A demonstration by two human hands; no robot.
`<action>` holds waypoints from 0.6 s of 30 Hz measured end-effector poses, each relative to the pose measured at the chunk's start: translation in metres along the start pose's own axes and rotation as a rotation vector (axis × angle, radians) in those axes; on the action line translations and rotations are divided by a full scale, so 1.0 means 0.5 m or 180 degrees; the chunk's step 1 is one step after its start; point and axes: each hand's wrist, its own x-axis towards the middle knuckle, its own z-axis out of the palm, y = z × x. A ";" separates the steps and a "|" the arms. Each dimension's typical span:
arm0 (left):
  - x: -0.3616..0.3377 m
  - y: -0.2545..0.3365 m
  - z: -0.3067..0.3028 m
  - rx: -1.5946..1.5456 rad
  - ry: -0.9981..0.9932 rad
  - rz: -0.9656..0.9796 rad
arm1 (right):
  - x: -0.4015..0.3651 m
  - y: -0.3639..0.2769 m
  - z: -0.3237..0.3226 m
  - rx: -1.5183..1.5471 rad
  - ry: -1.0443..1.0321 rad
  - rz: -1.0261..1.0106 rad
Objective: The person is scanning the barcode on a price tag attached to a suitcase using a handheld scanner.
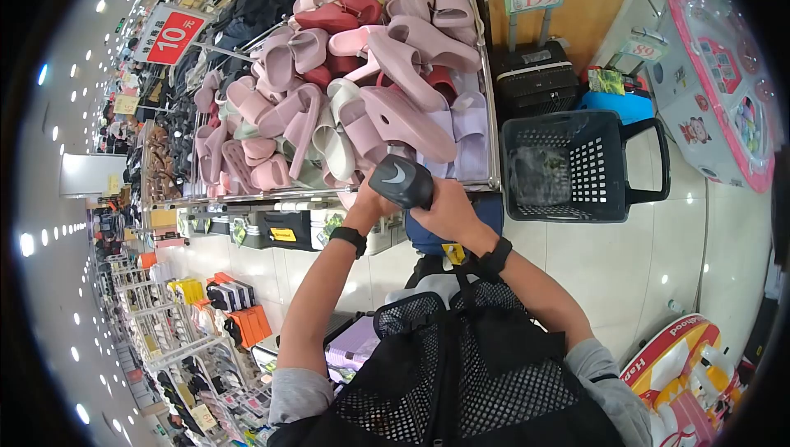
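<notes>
Both hands grip a small black rounded item [401, 181] with a pale crescent mark; its exact kind is not clear. My left hand [372, 202] closes on its left side, and my right hand [448, 210] on its lower right. Just beyond them, a wire display bin [492, 118] holds a heap of pink, mauve, red and pale green slippers [403, 122]. The held item is in front of the bin's near edge, close to a large mauve slipper. A black band circles each wrist.
Right of the bin, a dark plastic basket [564, 122] with a raised handle stands on the tiled floor, near a black suitcase [536, 81]. Farther right is a pink-and-white toy machine [716, 93]. Shelves with orange boxes [247, 325] are at left; a red-and-yellow display [675, 365] is lower right.
</notes>
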 end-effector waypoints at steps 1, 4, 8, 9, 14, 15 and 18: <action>-0.002 0.000 0.000 0.0063 -0.0129 -0.0008 | 0.000 -0.002 -0.001 -0.0010 0.0000 -0.0020; -0.002 0.002 -0.004 0.0035 -0.0210 -0.0098 | 0.000 -0.003 -0.002 0.0005 -0.0027 0.0006; 0.005 0.006 -0.008 0.0111 -0.0234 -0.0198 | 0.001 0.015 0.005 0.0132 0.0031 -0.0027; 0.006 0.009 -0.012 0.0110 -0.0234 -0.0200 | 0.002 0.014 0.004 0.0156 0.0010 -0.0037; -0.009 0.002 0.019 0.0346 -0.0261 -0.0230 | 0.000 0.004 -0.001 0.0095 0.0050 -0.0049; -0.006 0.006 0.010 0.0339 -0.0261 -0.0228 | 0.000 0.006 0.000 0.0116 0.0043 -0.0066; 0.004 0.013 -0.012 0.0134 -0.0560 -0.0390 | -0.001 0.014 0.006 0.0110 0.0067 -0.0080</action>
